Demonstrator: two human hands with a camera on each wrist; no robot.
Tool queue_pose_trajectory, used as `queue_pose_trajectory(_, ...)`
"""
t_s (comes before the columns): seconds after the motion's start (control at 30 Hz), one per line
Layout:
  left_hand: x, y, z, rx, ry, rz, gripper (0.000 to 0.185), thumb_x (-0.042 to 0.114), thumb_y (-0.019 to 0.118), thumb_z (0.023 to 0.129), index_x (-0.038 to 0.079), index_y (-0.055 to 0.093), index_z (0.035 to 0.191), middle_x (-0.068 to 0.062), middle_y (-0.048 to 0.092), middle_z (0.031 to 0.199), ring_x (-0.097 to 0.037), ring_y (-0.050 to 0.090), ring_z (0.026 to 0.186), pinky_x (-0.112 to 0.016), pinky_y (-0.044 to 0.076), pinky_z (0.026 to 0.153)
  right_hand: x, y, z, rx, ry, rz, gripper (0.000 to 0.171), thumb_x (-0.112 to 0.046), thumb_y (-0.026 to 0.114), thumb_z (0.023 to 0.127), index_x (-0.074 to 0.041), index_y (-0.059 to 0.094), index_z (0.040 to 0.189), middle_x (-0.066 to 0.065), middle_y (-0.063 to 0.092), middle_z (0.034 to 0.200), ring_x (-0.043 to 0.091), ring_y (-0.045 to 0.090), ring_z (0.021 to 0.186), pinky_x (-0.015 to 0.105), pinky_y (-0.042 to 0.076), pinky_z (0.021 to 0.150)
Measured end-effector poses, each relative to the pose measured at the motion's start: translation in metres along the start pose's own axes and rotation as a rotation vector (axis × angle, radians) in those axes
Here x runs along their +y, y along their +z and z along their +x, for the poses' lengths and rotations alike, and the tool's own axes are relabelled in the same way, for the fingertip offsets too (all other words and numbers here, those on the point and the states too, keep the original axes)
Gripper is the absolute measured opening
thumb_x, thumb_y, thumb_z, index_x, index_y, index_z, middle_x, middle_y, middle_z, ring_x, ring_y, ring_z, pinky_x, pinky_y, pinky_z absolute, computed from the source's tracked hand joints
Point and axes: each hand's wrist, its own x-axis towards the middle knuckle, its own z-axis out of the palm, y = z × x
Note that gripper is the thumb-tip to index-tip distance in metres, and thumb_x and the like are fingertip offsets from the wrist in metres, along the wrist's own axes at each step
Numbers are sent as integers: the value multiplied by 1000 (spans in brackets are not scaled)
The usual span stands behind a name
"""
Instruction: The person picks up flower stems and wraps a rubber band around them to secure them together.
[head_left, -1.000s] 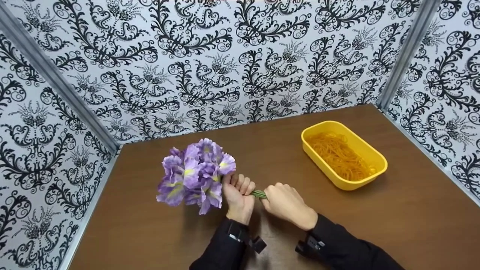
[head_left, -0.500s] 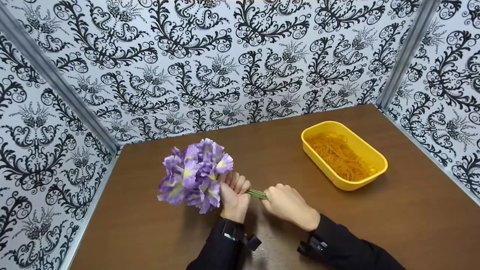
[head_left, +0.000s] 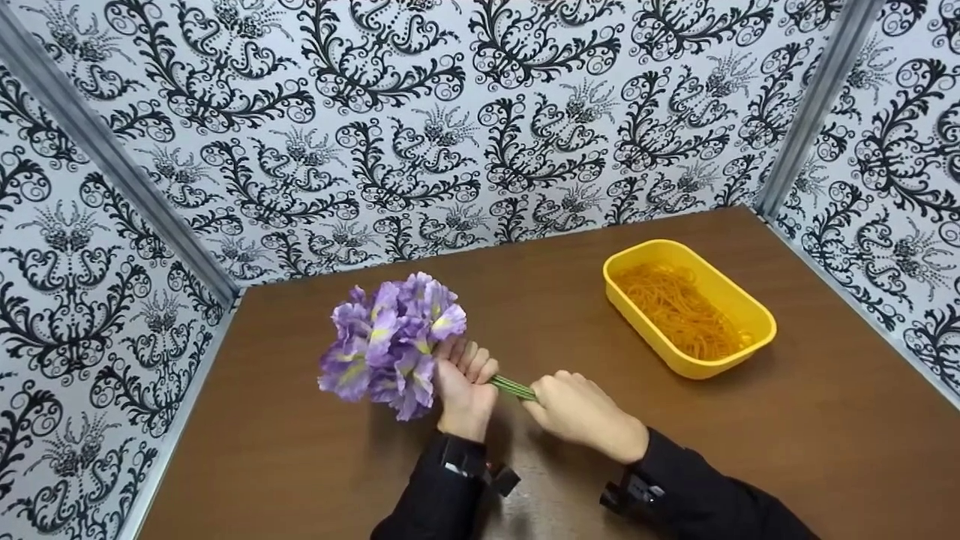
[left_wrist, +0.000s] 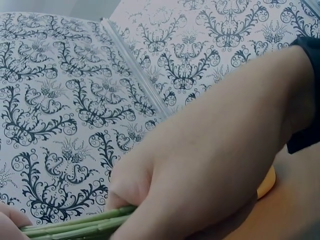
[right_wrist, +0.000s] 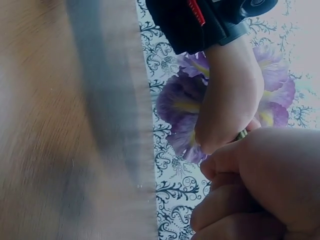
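Where the flowers lie: the purple flowers [head_left: 390,349] are left of the yellow tub [head_left: 697,367] and well apart from it, at the end of the bunch farther from the tub.
Line of the stems: the green stems [head_left: 513,387] run from the flowers rightward and slightly downward in the head view, on a line that would pass the tub's near side.
Hand nearer the tub: the right hand [head_left: 589,416]; the left hand [head_left: 468,386] is farther from the tub, just beside the flowers.
Look of the flowers: ruffled, light purple with yellow streaks, crowded into one rounded cluster.
Look of the stems: several thin ones gathered side by side, bare between the two hands; their lower ends are hidden.
Left hand: curled round the stems just below the flowers.
Right hand: curled round the stems lower down, on the side toward the tub.
In the tub: a tangle of thin orange loops, probably rubber bands [head_left: 675,311].
Under the tub: a brown table [head_left: 300,465]; the bunch appears to be held above it.
Beyond the tub: a white wall [head_left: 420,150] with black scrollwork.
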Motion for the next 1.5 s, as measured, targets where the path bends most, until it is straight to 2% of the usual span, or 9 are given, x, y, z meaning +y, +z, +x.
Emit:
queue_pose_trajectory(0.27,3,2,1,24,16,-19,41,11,34,97,15,32,56,9,11,57,-4,8,47,-17,5,46,-1,-9,-2,-47,-25,37,37,-20,63,93,-19,42,63,-11,28,57,8,32,47,28,30,40)
queue_pose_trajectory(0.4,9,5,1,25,41,-38,44,10,30,99,15,33,55,9,11,56,-4,7,47,-18,5,46,2,-22,-5,-63,-34,12,36,-33,67,95,-20,46,69,-12,33,58,7,36,47,28,31,40)
queue_pose_trajectory(0.53,16,9,1,-7,46,-73,43,11,27,99,17,25,56,9,10,56,-4,6,48,-18,4,45,13,-42,-9,-94,-27,0,33,-46,73,91,-22,54,77,-14,44,61,6,41,49,28,34,42)
queue_pose_trajectory(0.73,25,13,1,-42,46,-146,39,12,31,96,19,16,61,10,10,55,-3,5,47,-18,3,45,48,-83,-15,15,-58,-31,22,-35,78,89,-18,64,89,-8,65,75,12,60,62,32,49,53)
queue_pose_trajectory(0.87,27,14,1,-38,42,-149,41,13,30,98,19,17,60,10,11,54,-3,6,46,-18,3,45,75,-101,-17,68,46,-12,18,-32,72,95,-14,67,97,-3,68,80,15,63,67,36,54,62)
queue_pose_trajectory(1.07,27,14,1,-45,35,-162,41,13,30,99,19,18,60,10,12,54,-3,6,46,-18,4,44,115,-118,-24,53,236,-34,30,-39,62,100,-11,70,108,2,69,86,19,62,73,46,50,67)
queue_pose_trajectory(1.2,28,15,1,-61,38,-166,40,13,31,98,19,17,61,10,11,54,-3,6,46,-18,4,44,143,-121,-30,35,283,-41,34,-36,60,102,-5,70,113,10,72,95,24,63,74,51,51,72)
queue_pose_trajectory(1.3,28,15,1,-64,41,-166,40,13,31,98,19,18,60,10,11,54,-3,6,46,-18,4,44,160,-120,-35,15,305,-49,35,-31,60,102,0,69,115,19,72,102,35,66,82,57,51,79)
queue_pose_trajectory(1.5,28,15,2,-34,47,-157,40,11,34,95,19,20,58,10,12,53,-3,6,47,-18,4,45,179,-108,-36,-48,343,-39,32,-28,61,101,-1,69,116,24,69,112,47,65,101,63,49,85)
